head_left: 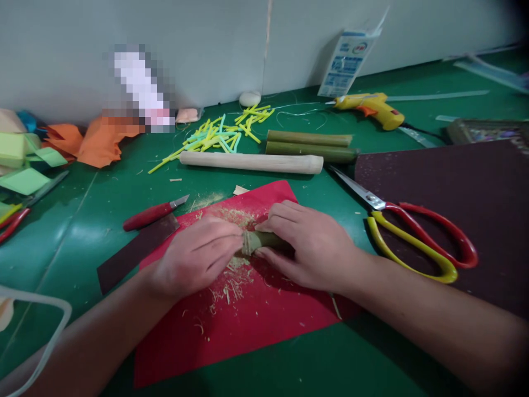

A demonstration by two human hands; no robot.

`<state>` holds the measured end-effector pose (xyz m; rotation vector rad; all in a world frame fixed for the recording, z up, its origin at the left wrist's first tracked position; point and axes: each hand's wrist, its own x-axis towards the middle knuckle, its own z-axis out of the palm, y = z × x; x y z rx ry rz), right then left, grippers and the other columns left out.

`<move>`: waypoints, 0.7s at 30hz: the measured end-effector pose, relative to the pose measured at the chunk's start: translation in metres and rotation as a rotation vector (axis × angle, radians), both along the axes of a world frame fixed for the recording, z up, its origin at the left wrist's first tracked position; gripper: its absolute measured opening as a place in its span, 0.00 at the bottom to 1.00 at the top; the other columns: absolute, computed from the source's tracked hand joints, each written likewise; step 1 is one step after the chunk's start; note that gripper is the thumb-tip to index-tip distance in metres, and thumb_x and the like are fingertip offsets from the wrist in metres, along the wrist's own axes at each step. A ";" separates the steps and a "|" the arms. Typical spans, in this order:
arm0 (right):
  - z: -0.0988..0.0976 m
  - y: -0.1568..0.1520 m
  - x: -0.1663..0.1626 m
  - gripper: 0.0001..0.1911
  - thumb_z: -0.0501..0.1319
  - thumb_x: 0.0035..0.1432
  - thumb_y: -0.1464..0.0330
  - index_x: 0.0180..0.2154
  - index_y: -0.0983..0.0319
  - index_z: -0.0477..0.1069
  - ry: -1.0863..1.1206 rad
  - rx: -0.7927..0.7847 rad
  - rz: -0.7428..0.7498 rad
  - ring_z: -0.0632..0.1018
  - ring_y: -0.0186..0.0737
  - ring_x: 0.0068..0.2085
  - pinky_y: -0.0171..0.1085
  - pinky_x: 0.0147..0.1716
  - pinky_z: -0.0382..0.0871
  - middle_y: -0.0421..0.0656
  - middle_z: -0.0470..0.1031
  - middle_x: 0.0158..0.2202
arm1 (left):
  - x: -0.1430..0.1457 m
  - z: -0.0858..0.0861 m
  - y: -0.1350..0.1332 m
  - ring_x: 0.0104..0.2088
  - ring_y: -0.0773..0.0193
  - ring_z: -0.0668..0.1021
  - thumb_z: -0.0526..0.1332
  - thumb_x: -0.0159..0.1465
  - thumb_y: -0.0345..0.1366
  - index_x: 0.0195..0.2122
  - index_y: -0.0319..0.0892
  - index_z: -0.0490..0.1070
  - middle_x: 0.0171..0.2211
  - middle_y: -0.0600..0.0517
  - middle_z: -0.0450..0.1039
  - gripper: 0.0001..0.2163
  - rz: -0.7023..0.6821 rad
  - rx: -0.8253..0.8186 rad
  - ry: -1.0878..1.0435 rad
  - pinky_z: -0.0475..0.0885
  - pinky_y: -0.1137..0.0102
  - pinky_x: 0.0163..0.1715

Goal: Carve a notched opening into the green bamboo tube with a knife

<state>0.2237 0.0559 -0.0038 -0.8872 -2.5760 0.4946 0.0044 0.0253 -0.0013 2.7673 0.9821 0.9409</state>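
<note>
A short green bamboo piece (259,241) lies sideways between my hands, low over a red sheet (248,328). My right hand (309,242) is closed round its right part, thumb on the near side. My left hand (200,251) has its fingers bent together at the bamboo's left end; its fingertips are partly hidden, so anything small inside them cannot be seen. Pale shavings and dust (231,286) are scattered on the sheet beneath. Left of it, a red-handled craft knife (152,214) rests by a dark brown strip (134,253), possibly sandpaper.
Scissors (374,203) lie at right on a large dark brown sheet (417,187). Behind are a pale peeled stick (252,162), green bamboo lengths (309,149), yellow and turquoise strips (215,135) and a yellow glue gun (372,107). Orange paper (101,143) sits at back left.
</note>
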 end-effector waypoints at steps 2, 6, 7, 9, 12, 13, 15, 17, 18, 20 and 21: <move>0.000 0.001 0.001 0.15 0.54 0.58 0.62 0.39 0.66 0.71 0.018 0.000 0.015 0.70 0.42 0.39 0.40 0.35 0.63 0.47 0.71 0.35 | 0.000 0.001 0.001 0.38 0.64 0.77 0.58 0.60 0.26 0.37 0.37 0.72 0.36 0.47 0.76 0.06 0.004 0.016 0.007 0.74 0.68 0.41; -0.001 0.004 0.002 0.14 0.54 0.58 0.62 0.38 0.64 0.72 0.036 -0.006 0.041 0.71 0.41 0.38 0.38 0.35 0.63 0.46 0.71 0.33 | 0.000 0.002 0.002 0.38 0.63 0.77 0.59 0.60 0.26 0.39 0.37 0.72 0.38 0.46 0.76 0.07 -0.054 -0.001 0.078 0.74 0.68 0.41; -0.001 0.004 0.003 0.14 0.54 0.58 0.62 0.38 0.64 0.72 0.033 -0.005 0.043 0.70 0.41 0.38 0.38 0.35 0.63 0.46 0.71 0.33 | 0.000 0.002 0.001 0.38 0.63 0.77 0.59 0.60 0.26 0.39 0.37 0.72 0.38 0.46 0.76 0.07 -0.053 -0.001 0.070 0.74 0.68 0.41; 0.000 0.006 0.002 0.14 0.53 0.59 0.62 0.37 0.64 0.72 0.027 0.002 0.049 0.70 0.41 0.38 0.38 0.35 0.62 0.46 0.71 0.33 | 0.000 0.002 0.000 0.38 0.63 0.77 0.59 0.60 0.26 0.38 0.36 0.72 0.38 0.46 0.76 0.06 -0.035 0.010 0.041 0.74 0.67 0.41; 0.001 0.007 0.002 0.14 0.53 0.59 0.62 0.33 0.64 0.71 0.013 0.018 0.053 0.69 0.40 0.37 0.38 0.35 0.62 0.46 0.70 0.32 | 0.002 0.003 -0.003 0.38 0.62 0.77 0.58 0.60 0.25 0.37 0.35 0.72 0.37 0.45 0.76 0.06 -0.055 -0.013 0.049 0.74 0.67 0.40; 0.001 0.007 0.002 0.14 0.53 0.58 0.62 0.33 0.64 0.71 0.006 0.026 0.053 0.69 0.41 0.37 0.38 0.35 0.62 0.46 0.70 0.32 | 0.002 0.003 -0.004 0.38 0.61 0.77 0.58 0.60 0.26 0.37 0.35 0.72 0.37 0.45 0.76 0.06 -0.072 -0.022 0.060 0.74 0.67 0.40; 0.001 0.006 0.001 0.14 0.53 0.58 0.62 0.35 0.64 0.71 -0.007 0.051 0.053 0.69 0.41 0.38 0.39 0.35 0.63 0.47 0.71 0.34 | 0.002 0.004 -0.004 0.38 0.61 0.77 0.57 0.60 0.26 0.38 0.35 0.72 0.38 0.44 0.76 0.07 -0.093 -0.020 0.074 0.74 0.67 0.40; 0.000 0.004 0.000 0.14 0.53 0.58 0.63 0.39 0.66 0.70 -0.018 0.087 0.056 0.70 0.42 0.39 0.40 0.36 0.63 0.48 0.71 0.37 | 0.002 0.004 -0.004 0.39 0.61 0.77 0.58 0.60 0.25 0.38 0.35 0.72 0.38 0.44 0.76 0.07 -0.074 -0.005 0.072 0.73 0.67 0.41; 0.000 0.003 0.000 0.14 0.53 0.57 0.64 0.40 0.66 0.70 -0.027 0.109 0.060 0.70 0.43 0.40 0.40 0.36 0.63 0.48 0.71 0.37 | 0.001 0.004 -0.003 0.39 0.61 0.77 0.58 0.59 0.25 0.39 0.35 0.72 0.38 0.44 0.75 0.07 -0.066 -0.002 0.072 0.73 0.67 0.41; 0.000 0.002 -0.001 0.14 0.54 0.57 0.63 0.40 0.66 0.70 -0.062 0.149 0.071 0.70 0.43 0.38 0.40 0.36 0.63 0.48 0.72 0.36 | 0.000 0.003 -0.002 0.39 0.61 0.77 0.59 0.59 0.25 0.39 0.36 0.72 0.39 0.45 0.75 0.07 -0.069 -0.013 0.067 0.73 0.66 0.41; 0.000 0.001 -0.002 0.14 0.54 0.58 0.63 0.39 0.66 0.70 -0.084 0.165 0.077 0.71 0.43 0.38 0.40 0.35 0.63 0.48 0.72 0.36 | 0.000 0.002 -0.001 0.39 0.61 0.76 0.60 0.59 0.25 0.38 0.36 0.72 0.39 0.45 0.75 0.07 -0.073 -0.022 0.060 0.73 0.66 0.41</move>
